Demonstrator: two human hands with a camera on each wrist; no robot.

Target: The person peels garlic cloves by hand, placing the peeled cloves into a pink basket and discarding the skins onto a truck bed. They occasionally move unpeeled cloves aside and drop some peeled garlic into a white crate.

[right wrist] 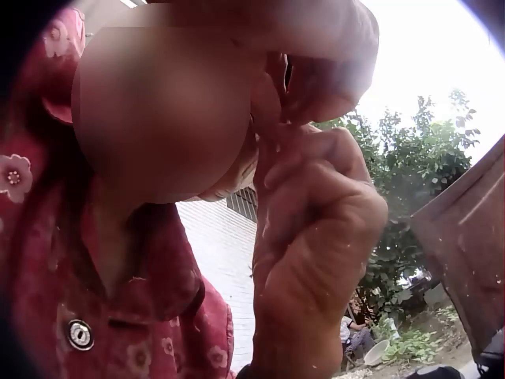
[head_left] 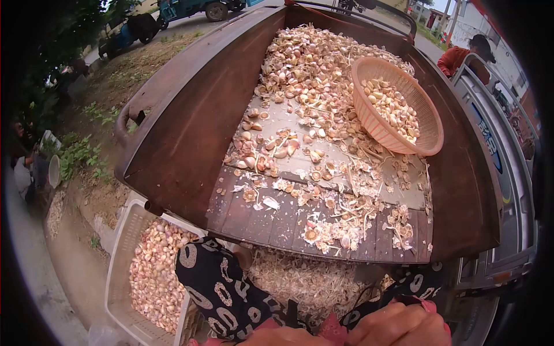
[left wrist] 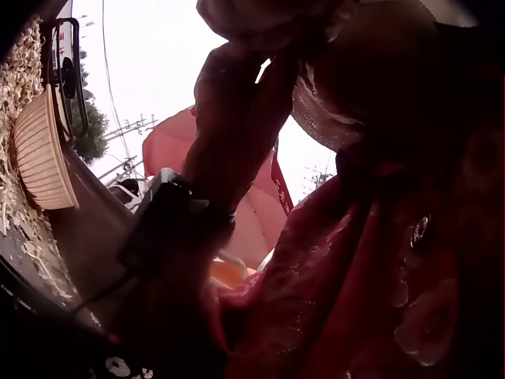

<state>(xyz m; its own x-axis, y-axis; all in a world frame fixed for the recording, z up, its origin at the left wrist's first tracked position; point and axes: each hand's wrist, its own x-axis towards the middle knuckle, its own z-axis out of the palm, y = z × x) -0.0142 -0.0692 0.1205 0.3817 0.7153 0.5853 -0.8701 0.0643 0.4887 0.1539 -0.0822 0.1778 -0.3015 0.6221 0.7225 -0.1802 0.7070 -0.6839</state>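
Observation:
At the bottom edge of the head view are my right hand (head_left: pixel 398 324), its fingers bent, and part of my left hand (head_left: pixel 283 337). Raised close together near the face, the left hand (right wrist: pixel 316 229) and right hand (right wrist: pixel 316 47) meet at the fingertips in the right wrist view. The left wrist view has the right hand (left wrist: pixel 237 95) dark against the sky. I cannot tell what lies between the fingers. Ahead, unpeeled garlic cloves (head_left: pixel 300 69) and loose skins (head_left: pixel 340 225) cover the metal cart bed (head_left: pixel 254 222). Peeled garlic cloves (head_left: pixel 392 109) fill an orange plastic basket (head_left: pixel 369 115).
High rusty side walls (head_left: pixel 190 109) flank the cart bed. Below left, a white crate (head_left: pixel 115 277) holds many garlic cloves (head_left: pixel 156 277). Garlic skins (head_left: pixel 306 277) cover the ground between the knees in patterned trousers (head_left: pixel 213 277). A silver vehicle (head_left: pixel 508 173) stands at right, with another person (head_left: pixel 456 60) beyond.

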